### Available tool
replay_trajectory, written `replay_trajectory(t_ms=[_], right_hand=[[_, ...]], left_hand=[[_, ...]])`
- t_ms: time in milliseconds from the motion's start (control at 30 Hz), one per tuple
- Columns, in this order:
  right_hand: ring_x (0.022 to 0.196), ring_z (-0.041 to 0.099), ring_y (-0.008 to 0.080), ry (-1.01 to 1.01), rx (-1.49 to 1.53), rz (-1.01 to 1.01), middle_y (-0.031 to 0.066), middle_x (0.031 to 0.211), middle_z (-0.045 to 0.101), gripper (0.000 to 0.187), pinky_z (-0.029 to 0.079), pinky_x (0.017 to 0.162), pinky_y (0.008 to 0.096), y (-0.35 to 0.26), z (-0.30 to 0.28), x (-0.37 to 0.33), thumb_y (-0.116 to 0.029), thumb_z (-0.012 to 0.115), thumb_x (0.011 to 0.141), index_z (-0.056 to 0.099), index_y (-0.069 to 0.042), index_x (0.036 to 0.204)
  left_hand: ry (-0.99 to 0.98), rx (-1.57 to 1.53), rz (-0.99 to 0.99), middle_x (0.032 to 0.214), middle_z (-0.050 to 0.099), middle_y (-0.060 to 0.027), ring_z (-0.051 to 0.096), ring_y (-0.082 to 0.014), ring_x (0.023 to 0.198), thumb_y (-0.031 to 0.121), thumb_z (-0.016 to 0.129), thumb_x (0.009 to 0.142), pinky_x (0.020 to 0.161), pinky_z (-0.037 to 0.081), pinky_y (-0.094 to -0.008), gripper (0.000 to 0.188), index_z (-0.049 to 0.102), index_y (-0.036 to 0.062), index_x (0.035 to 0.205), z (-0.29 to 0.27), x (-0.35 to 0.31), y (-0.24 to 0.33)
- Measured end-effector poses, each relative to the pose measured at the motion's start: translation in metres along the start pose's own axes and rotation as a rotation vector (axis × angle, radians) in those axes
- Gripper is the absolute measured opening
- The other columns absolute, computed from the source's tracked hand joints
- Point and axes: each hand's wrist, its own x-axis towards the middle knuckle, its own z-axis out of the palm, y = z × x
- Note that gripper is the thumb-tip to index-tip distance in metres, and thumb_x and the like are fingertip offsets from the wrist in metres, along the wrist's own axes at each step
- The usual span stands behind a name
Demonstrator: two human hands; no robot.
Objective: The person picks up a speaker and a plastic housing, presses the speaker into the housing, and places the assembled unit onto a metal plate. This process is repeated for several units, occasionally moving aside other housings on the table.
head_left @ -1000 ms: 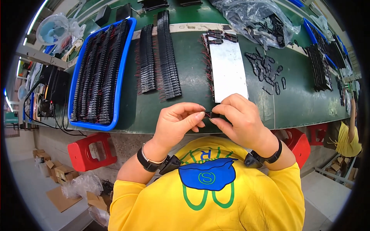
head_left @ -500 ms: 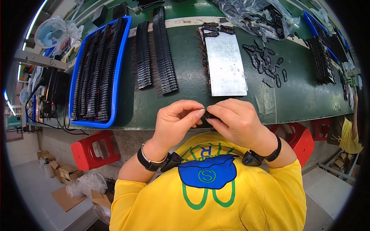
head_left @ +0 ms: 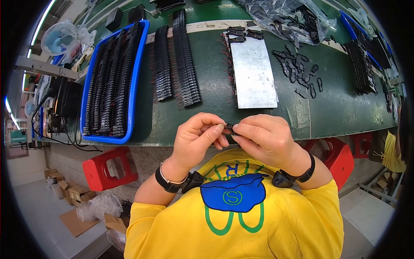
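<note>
Fingers of the left hand and right hand pinched together on a small black part, held just above the green surface near edge, part mostly hidden by fingertips, its shape and long axis impossible to make out.

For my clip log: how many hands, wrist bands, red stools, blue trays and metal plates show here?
Hands: 2, left hand, right hand
Wrist bands: 2
Red stools: 3
Blue trays: 2
Metal plates: 1
Total: 10
</note>
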Motion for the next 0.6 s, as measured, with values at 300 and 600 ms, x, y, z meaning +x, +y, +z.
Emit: replay_trajectory(t_ms=[300,600], right_hand=[[0.058,0.06,0.0216,-0.023,-0.11,-0.089,0.0095,0.078,0.064,0.025,0.048,0.049,0.029,0.0,0.001,-0.002,0.003,0.074,0.063,0.065,-0.001,0.086],[0.058,0.06,0.0212,0.002,-0.17,-0.128,0.0091,0.078,0.064,0.025,0.048,0.049,0.0287,0.0,0.001,-0.004,0.002,0.074,0.063,0.064,-0.001,0.086]], left_hand=[[0.051,0.036,-0.216,0.085,0.068,-0.0091,0.063,-0.0102,0.065,0.011,0.061,0.091,0.054,0.05,-0.0204,0.017,0.064,-0.0012,0.103,0.001,0.005,0.011],[0.03,-0.018,-0.271,0.079,0.069,-0.013,0.062,-0.0111,0.057,0.007,0.06,0.09,0.05,0.049,-0.0207,0.013,0.065,-0.0035,0.095,-0.001,0.007,0.013]])
